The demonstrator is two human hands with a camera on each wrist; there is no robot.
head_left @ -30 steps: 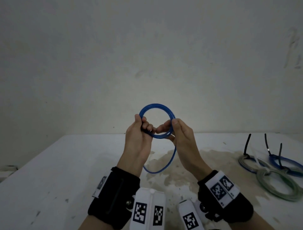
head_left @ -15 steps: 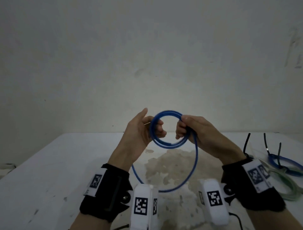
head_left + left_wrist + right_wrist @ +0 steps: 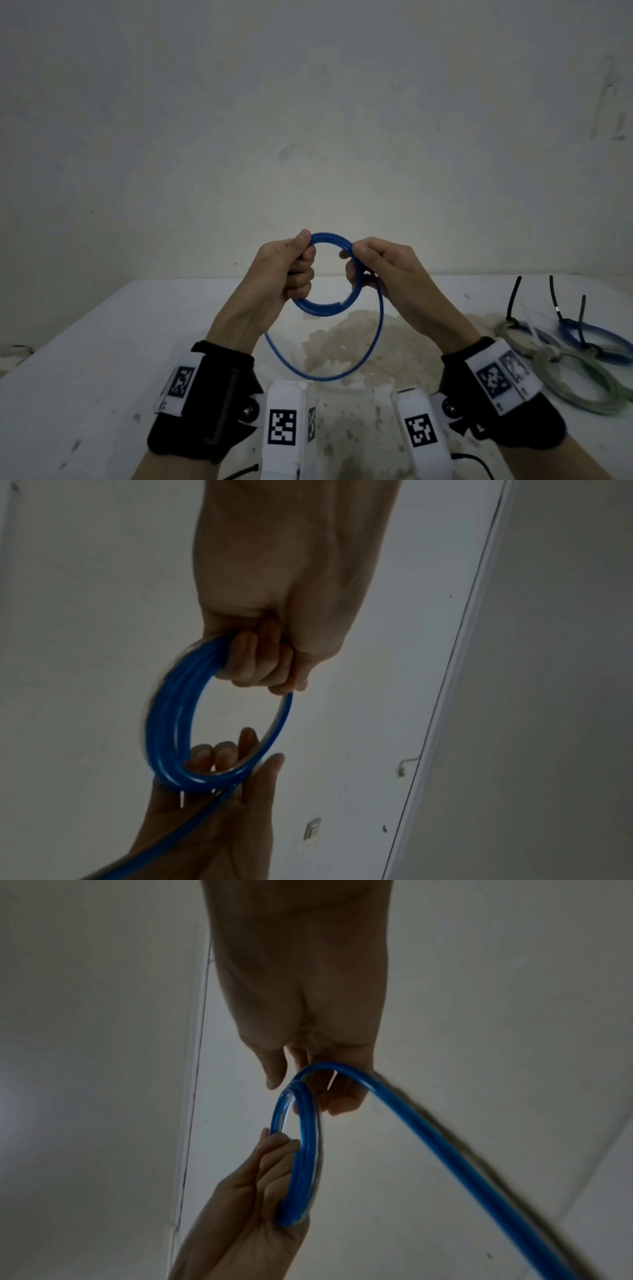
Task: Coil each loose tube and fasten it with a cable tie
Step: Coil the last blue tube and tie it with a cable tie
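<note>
A blue tube point(image 3: 320, 306) is wound into a small coil held in the air above the white table point(image 3: 102, 342). My left hand point(image 3: 291, 270) grips the coil's left side with its fingers curled through the ring point(image 3: 260, 658). My right hand point(image 3: 366, 263) holds the right side, thumb on top, fingers curled under it point(image 3: 339, 1093). One loose loop point(image 3: 373, 346) of the same tube hangs below the coil and swings down toward the table. Several turns lie side by side in the coil point(image 3: 167, 718) point(image 3: 304, 1150).
At the right of the table lie finished coils: a grey-green one point(image 3: 582, 387) and a blue one point(image 3: 603, 339), each bound with black cable ties point(image 3: 513, 294) that stick up. A brownish stain point(image 3: 359, 342) marks the table's middle. A bare wall stands behind.
Both hands have turned and risen a little; the left hand has closed round the coil's left side. The hanging loop has stayed below as the right hand shifted its hold on the right side.
</note>
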